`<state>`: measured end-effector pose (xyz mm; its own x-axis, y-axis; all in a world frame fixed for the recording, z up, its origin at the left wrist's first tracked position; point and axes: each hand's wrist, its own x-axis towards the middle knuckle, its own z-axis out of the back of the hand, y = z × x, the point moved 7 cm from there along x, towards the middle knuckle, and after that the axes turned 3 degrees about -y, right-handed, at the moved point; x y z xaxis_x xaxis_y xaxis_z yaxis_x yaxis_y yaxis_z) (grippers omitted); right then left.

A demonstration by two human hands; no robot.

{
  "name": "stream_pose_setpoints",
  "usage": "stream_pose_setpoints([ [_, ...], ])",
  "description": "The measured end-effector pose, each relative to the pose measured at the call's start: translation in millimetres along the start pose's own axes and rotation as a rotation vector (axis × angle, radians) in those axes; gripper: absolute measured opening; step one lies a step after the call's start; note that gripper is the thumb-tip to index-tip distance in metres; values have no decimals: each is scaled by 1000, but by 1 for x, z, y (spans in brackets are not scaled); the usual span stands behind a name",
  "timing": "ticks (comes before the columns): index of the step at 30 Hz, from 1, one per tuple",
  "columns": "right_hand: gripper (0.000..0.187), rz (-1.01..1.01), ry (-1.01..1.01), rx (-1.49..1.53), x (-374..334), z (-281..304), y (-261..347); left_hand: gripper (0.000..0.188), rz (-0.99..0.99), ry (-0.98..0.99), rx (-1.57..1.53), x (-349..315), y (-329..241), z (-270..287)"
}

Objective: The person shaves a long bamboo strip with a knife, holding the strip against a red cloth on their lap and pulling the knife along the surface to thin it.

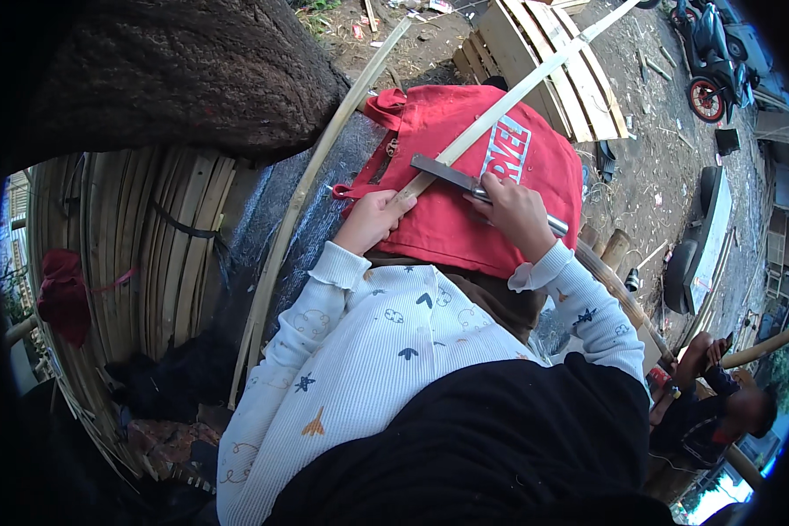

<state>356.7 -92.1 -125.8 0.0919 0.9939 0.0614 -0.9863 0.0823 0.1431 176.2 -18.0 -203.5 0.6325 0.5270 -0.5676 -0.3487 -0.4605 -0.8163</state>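
My left hand is closed round the near end of a long pale strip, which looks like split bamboo. From there the strip runs up and away to the far right. My right hand grips a knife with a broad flat blade and a metal tube-like handle. The blade lies across the strip, just beyond my left hand. Beneath both hands a red cloth bag with a zip and printed lettering is spread over my lap.
Left of my arm stands another long strip. A thick tree trunk is at upper left, above stacked slats. A wooden crate, a parked motorbike and a seated person are to the right.
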Motion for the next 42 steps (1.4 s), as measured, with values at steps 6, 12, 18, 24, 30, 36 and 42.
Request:
stream_pose_setpoints([
  [6, 36, -20, -91, -92, 4, -6, -4, 27, -37, -54, 100, 0, -7, -1],
  [12, 36, -63, -149, -130, 9, -8, -10, 26, -49, -70, 139, -1, -10, -2],
  [18, 39, -393, -154, -101, 47, 7, -94, 30, -58, -59, 129, -4, -9, -4],
  [24, 41, -434, -128, -5, 51, 11, -80, 27, -24, -77, 85, -3, -3, -3],
  [30, 38, 29, 132, 87, 18, -3, 1, 28, 63, 10, -62, -2, 4, -1],
  [36, 38, -391, -110, -118, 47, 25, -137, 27, 127, 43, -66, -12, -7, -5],
  [42, 41, -252, -77, 45, 37, 7, -101, 25, 121, 28, -47, -7, -5, -3],
])
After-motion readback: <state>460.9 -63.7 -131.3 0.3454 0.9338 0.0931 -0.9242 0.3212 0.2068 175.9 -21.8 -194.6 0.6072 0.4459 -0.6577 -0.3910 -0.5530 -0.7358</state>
